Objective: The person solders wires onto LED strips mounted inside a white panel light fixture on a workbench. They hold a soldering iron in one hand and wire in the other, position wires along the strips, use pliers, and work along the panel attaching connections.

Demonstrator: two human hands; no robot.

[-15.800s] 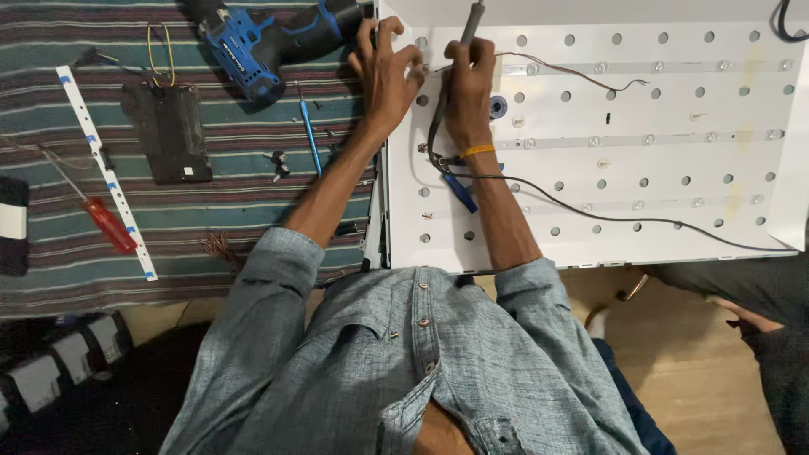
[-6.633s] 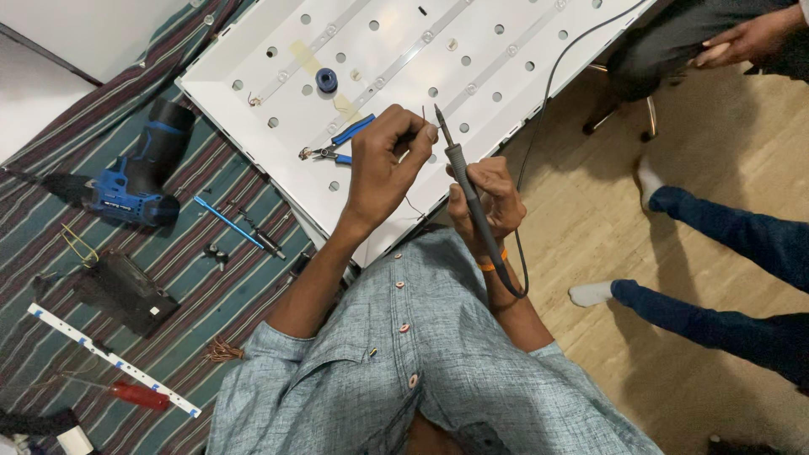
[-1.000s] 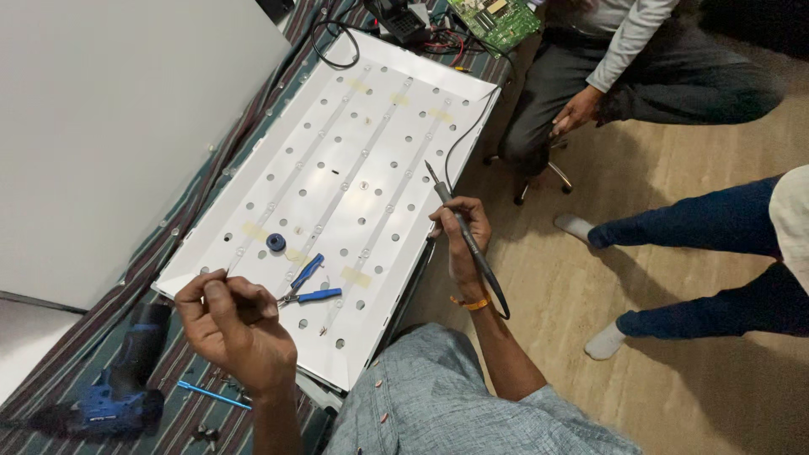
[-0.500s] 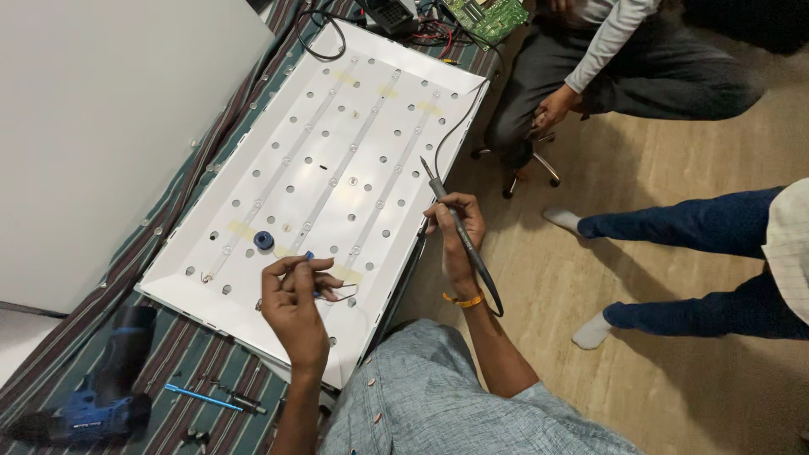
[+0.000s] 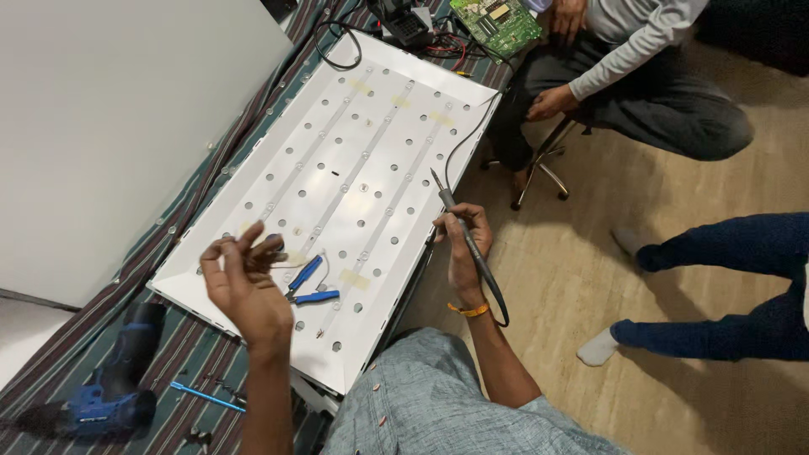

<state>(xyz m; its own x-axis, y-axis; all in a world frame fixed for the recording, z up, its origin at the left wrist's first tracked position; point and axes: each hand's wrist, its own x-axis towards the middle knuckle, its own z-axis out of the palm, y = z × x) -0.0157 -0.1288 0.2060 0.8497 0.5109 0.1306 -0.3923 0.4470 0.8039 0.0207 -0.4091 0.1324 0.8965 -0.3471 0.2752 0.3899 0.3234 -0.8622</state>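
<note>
While the left hand point(image 5: 249, 286) hangs raised over the near left part of the big white panel point(image 5: 354, 160), its fingers are pinched around something thin, looks like a bit of wire, but it's too small and blurry to say for sure. Right hand point(image 5: 462, 244) is just off the panel's right edge, wrapped around a soldering iron point(image 5: 462, 232) like a pen, tip pointing to the far side and its cord looping back down by the wrist. Blue-handled pliers point(image 5: 310, 285) sit on the panel just right of the left hand. Striped cloth point(image 5: 181, 371) under everything, with a blue drill point(image 5: 109, 392) at the near left and a blue screwdriver point(image 5: 206, 396) beside it. Far right, a seated person point(image 5: 640, 76) next to a green circuit board point(image 5: 495, 21); someone else's legs point(image 5: 716, 286) on the wooden floor at the right.
</note>
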